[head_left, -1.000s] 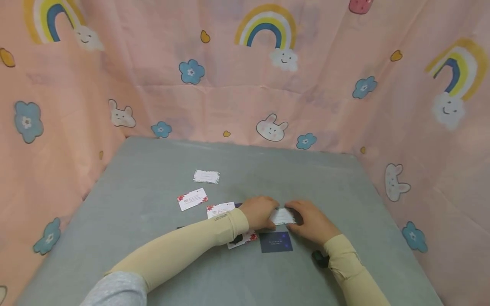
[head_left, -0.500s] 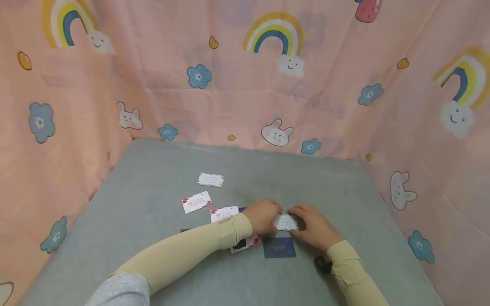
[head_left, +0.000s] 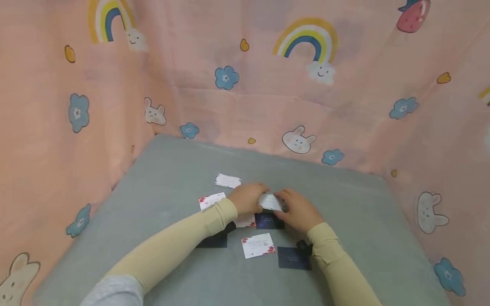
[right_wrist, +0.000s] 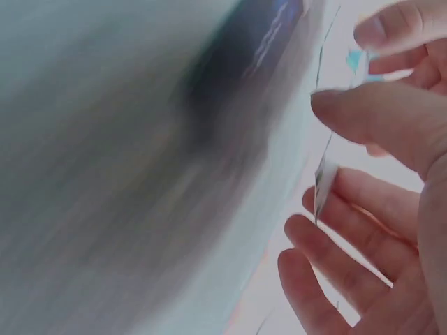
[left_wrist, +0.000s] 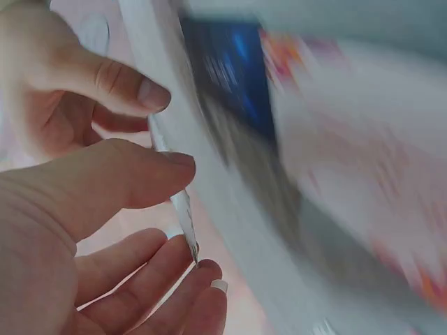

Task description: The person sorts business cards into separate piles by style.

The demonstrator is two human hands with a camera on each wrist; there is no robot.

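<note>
My two hands meet over the middle of the grey table (head_left: 160,178) and pinch a small white card (head_left: 270,201) between them. The left hand (head_left: 261,199) grips its left end, the right hand (head_left: 281,204) its right end. The left wrist view shows the card's thin edge (left_wrist: 183,209) between my thumb and curled fingers (left_wrist: 174,272). In the right wrist view the same card edge (right_wrist: 323,174) sits under my thumb, with fingers (right_wrist: 349,230) curled below. Both wrist views are blurred.
Several cards lie loose on the table: a white card (head_left: 227,180) at the back, a red-flowered card (head_left: 212,200), a dark card (head_left: 269,221) just under the hands, another dark card (head_left: 212,241), a flowered card (head_left: 258,245) and a dark card (head_left: 294,258) nearer me. Pink patterned cloth (head_left: 245,106) walls three sides.
Both hands, still holding the white card, have moved away from me and slightly left across the cards. The head view has shifted, so more near cards show.
</note>
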